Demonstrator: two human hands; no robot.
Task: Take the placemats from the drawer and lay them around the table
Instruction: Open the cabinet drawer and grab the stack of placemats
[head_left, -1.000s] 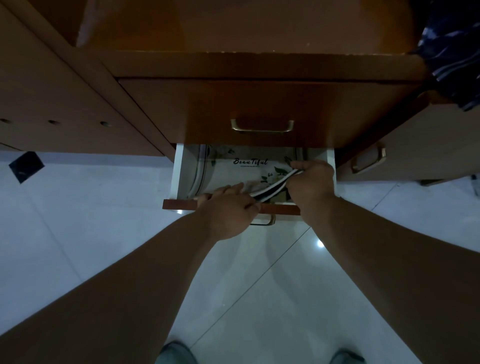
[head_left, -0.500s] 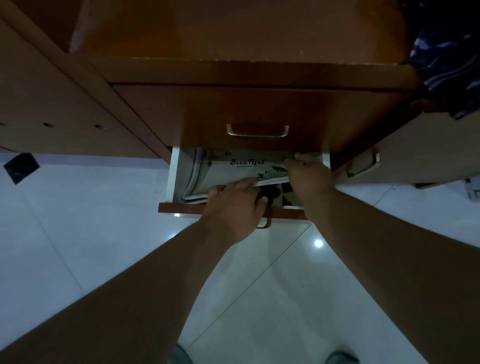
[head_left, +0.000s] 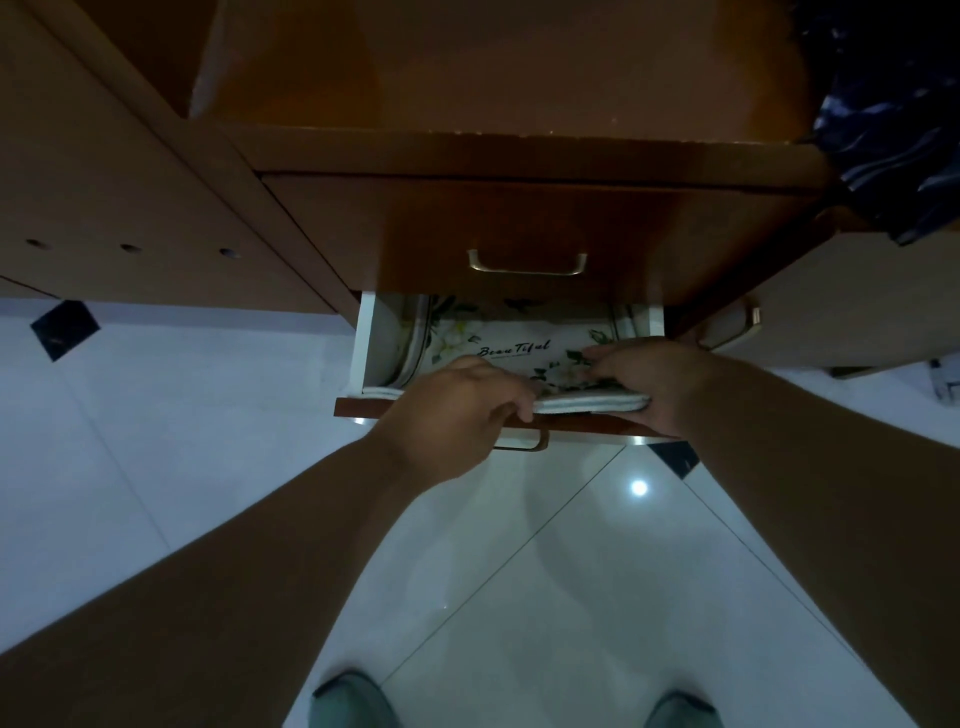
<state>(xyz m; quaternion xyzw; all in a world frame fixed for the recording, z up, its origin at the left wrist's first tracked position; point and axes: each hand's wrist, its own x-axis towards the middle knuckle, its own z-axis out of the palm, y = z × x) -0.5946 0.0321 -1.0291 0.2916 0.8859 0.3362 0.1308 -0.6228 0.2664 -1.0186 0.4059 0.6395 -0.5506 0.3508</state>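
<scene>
A stack of white placemats with a flower print and the word "Beautiful" lies in the open lower drawer of a wooden cabinet. Its near edge is lifted above the drawer's brown front. My left hand grips that near edge, fingers curled under it. My right hand holds the stack's right near corner, fingers on top and thumb below. The far part of the mats is hidden under the drawer above.
Above the open drawer is a shut drawer with a metal handle. A cabinet door stands to the right, a wooden panel to the left. Dark cloth hangs at the top right. White tiled floor and my shoes lie below.
Both hands have gathered the mats' near edge and raised it above the drawer front. The right hand has moved from the stack's far side to its near right corner.
</scene>
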